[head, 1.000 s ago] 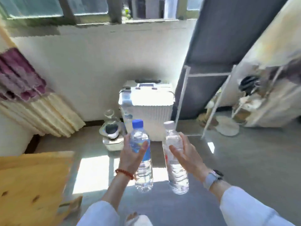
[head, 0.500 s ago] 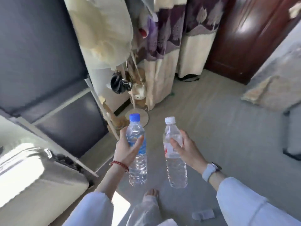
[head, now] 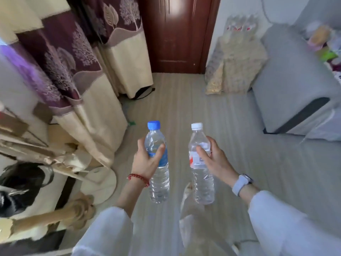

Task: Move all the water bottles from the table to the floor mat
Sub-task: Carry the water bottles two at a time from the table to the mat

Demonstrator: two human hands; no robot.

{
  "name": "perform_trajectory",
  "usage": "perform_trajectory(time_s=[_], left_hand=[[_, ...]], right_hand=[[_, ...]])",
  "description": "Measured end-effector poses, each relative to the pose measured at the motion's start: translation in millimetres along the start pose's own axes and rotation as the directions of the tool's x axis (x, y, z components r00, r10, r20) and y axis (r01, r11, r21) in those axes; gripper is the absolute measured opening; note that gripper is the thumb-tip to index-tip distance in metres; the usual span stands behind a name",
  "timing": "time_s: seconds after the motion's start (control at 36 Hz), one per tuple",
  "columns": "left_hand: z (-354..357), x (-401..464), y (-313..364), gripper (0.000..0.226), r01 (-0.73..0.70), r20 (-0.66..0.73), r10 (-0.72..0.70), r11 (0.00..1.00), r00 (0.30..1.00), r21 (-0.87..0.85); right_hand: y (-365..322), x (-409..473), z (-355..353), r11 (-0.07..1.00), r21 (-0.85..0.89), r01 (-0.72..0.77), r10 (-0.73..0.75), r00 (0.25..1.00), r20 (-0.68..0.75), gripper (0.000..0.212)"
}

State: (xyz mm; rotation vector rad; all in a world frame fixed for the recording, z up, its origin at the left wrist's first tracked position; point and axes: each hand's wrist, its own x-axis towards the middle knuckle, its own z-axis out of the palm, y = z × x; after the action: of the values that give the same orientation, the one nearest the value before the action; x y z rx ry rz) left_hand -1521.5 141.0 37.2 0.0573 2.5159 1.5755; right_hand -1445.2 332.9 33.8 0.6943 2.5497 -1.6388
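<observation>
Grey striped floor (head: 184, 100) runs ahead of us toward a dark wooden door (head: 177, 34). We hold two water bottles upright above it, side by side and apart. Our left hand (head: 145, 161) wraps the blue-capped bottle (head: 157, 163) at its label, thumb across the front, fingers behind. Our right hand (head: 214, 159) grasps the white-capped bottle (head: 201, 163) the same way at mid-height.

The view has swung right — suitcase gone, a dark wooden door (head: 177, 34) (shut) now ahead.
</observation>
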Motion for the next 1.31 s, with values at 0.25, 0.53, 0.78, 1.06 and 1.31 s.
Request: perform_trajectory(time_s=[0.25,0.53,0.78,1.06,1.31], left_hand=[[123,185,89,0.031,0.020,0.106,-0.023,0.999,0.994,0.031],[247,388,174,0.031,-0.048,0.182,0.042,0.998,0.982,0.031],[368,588,251,0.041,-0.066,0.258,0.070,0.997,0.964,-0.026],[508,741,333,0.045,-0.113,0.385,0.107,0.994,0.917,-0.007],[653,860,362,0.058,-0.092,0.347,0.078,0.995,0.935,0.025]], right_hand=[[-13,188,-104,0.999,-0.014,-0.037,0.036,0.997,-0.071,0.062],[-16,389,-206,0.991,0.033,-0.126,0.130,0.980,-0.148,0.082],[-30,587,-302,0.986,0.047,-0.160,0.167,0.953,-0.252,0.042],[-18,751,-416,0.979,0.072,-0.192,0.205,0.907,-0.368,0.039],[43,920,-524,0.974,0.051,-0.220,0.225,0.938,-0.263,0.063]])
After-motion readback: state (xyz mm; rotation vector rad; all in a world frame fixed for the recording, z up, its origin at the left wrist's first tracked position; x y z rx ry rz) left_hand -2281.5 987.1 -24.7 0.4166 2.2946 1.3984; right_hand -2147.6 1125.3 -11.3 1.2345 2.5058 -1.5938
